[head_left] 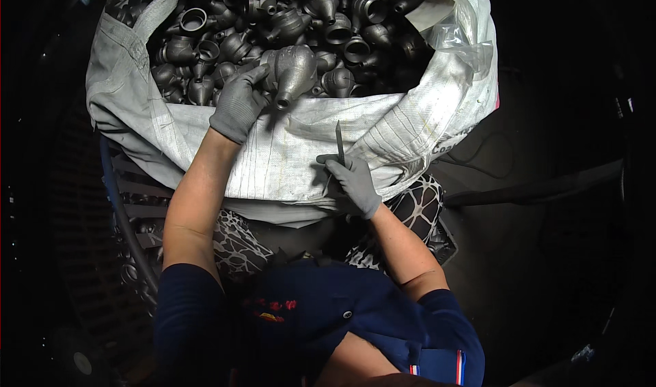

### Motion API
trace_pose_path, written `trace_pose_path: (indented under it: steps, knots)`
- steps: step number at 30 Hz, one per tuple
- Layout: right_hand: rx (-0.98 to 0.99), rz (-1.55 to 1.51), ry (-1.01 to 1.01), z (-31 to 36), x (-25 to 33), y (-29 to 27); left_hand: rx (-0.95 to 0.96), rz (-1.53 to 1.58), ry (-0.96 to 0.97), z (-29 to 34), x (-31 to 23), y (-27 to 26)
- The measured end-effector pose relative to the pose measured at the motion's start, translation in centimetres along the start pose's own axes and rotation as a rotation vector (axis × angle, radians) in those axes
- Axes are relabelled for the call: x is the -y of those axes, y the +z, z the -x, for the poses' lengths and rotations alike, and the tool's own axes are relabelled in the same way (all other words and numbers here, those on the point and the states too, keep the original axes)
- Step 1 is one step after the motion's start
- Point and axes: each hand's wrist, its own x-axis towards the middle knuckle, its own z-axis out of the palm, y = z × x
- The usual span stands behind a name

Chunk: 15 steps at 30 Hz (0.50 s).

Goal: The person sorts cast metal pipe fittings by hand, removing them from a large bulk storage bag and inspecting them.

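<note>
My left hand (240, 101), in a grey glove, grips a grey metal casting (292, 71) shaped like a bulb with a narrow neck. The casting is held over the near rim of the sack, its small round opening tilted toward me. Lower and to the right, my gloved right hand (354, 182) is closed around a thin dark file (339, 140), which points up and away from me. File and casting are apart. The part of the file inside my fist is hidden.
A large white woven sack (266, 161) stands open in front of me, filled with many similar dark metal castings (236, 45). Clear plastic film (461, 49) lies on its right rim. At the left is a slatted crate (143, 199); a dark bar (547, 192) extends at the right.
</note>
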Motion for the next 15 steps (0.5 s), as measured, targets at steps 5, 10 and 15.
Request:
trace_pose_path:
  steps: [5, 10, 15]
  knots:
    - [-0.076, -0.041, -0.015, 4.3, 5.7, 3.9, -0.074, 0.371, -0.159, 8.5, -2.5, 2.5]
    - [-0.095, 0.074, -0.223, 5.2, 3.9, 6.4, -0.269, 0.259, -0.182, 13.5, -1.5, 5.1]
    - [-0.228, 0.057, -0.162, 5.5, 2.2, 6.0, -0.192, 0.026, -0.058, 17.0, 0.0, 7.0]
